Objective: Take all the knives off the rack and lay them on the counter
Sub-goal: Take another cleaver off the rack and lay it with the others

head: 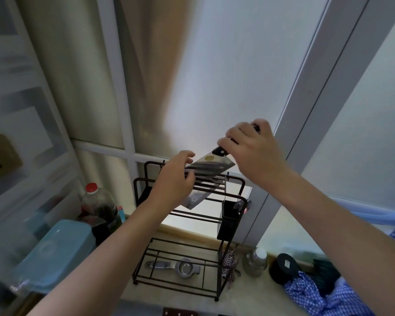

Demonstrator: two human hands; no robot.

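A black wire rack (pixel 221 283) stands on the pale counter (pixel 255 290) against the window. My right hand (pixel 255 153) grips the black handle of a cleaver (pixel 211 166) and holds it tilted just above the rack's top bars. My left hand (pixel 173 181) reaches over the rack top, thumb and fingers at the far end of the cleaver's blade. Below it another blade (pixel 195 199) pokes down through the rack's slots; whether my left hand holds it is hidden.
A red-capped bottle (pixel 98 201) and a blue lidded box (pixel 55 249) sit left of the rack. A metal squeezer (pixel 176 266) lies on the rack's bottom shelf. A black utensil cup (pixel 229 221) hangs on its right side. A steel jar (pixel 255 262) and checkered cloth (pixel 312 293) lie right.
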